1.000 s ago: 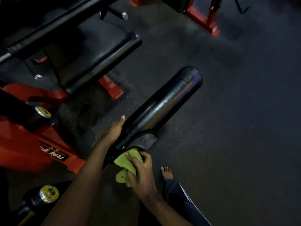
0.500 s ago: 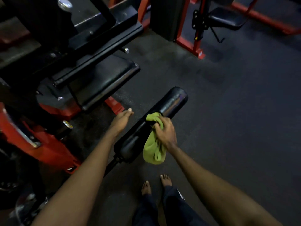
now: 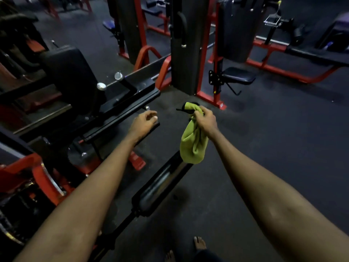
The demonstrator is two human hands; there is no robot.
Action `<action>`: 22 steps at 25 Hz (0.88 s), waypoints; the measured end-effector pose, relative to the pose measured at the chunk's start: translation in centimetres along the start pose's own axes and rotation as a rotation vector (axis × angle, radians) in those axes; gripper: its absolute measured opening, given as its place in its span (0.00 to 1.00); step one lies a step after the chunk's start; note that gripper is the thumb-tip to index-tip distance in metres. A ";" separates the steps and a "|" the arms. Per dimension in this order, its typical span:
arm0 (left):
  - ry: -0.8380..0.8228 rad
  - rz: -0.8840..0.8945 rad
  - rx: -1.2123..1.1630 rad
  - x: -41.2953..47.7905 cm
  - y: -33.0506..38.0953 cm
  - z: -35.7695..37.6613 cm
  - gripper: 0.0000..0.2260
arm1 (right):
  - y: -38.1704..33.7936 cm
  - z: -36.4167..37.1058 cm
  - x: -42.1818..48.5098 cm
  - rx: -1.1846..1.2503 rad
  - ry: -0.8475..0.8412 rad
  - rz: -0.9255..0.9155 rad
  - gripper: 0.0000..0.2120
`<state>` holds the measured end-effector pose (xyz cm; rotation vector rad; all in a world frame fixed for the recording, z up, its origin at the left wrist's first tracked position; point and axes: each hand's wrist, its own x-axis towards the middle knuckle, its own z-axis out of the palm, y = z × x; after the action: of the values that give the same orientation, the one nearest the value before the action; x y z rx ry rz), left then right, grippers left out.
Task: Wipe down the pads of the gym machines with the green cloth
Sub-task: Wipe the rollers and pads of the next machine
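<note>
The right hand point(image 3: 204, 121) grips the green cloth point(image 3: 192, 146) in a bunched fist, and the cloth hangs over the far end of the roller pad point(image 3: 160, 184). Light, limp and soft, it likely handles best gathered mid-cloth. The left hand point(image 3: 143, 122) hovers loosely curled, holding nothing.

- Green cloth point(image 3: 191, 146): soft fabric, matt, bunched in loose folds.
- Roller pad point(image 3: 162, 182): black covering, smooth and glossy, streaked with reflected light. Probably vinyl, though the dim view does not settle it.
- Back pad point(image 3: 69, 72): black upholstery, smooth, matt.
- Small seat point(image 3: 238, 75): black padding with a faint sheen.
- Frame upright point(image 3: 204, 44): red-painted metal, semi-gloss.
- Rail point(image 3: 120, 112): black-painted metal, smooth, with edges catching light.
- Knob point(image 3: 101, 86): bright polished metal.
- Floor point(image 3: 273, 138): dark, matt, finely grained.
</note>
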<state>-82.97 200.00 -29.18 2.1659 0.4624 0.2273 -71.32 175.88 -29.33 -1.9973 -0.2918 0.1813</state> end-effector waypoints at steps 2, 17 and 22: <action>0.019 0.033 0.028 1.5 2.5 -0.6 0.14 | -2.0 -2.6 2.3 0.021 0.029 -0.063 0.12; 0.308 0.020 0.077 12.3 12.4 -2.0 0.14 | -9.7 -10.1 21.8 0.042 -0.141 -0.338 0.17; 0.424 -0.005 0.130 18.9 12.4 -5.7 0.14 | -12.7 -7.0 30.1 0.163 -0.209 -0.337 0.11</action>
<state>-64.47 205.16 -15.87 2.2434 0.7373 0.6771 -42.25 183.57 -14.80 -1.7407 -0.7185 0.1921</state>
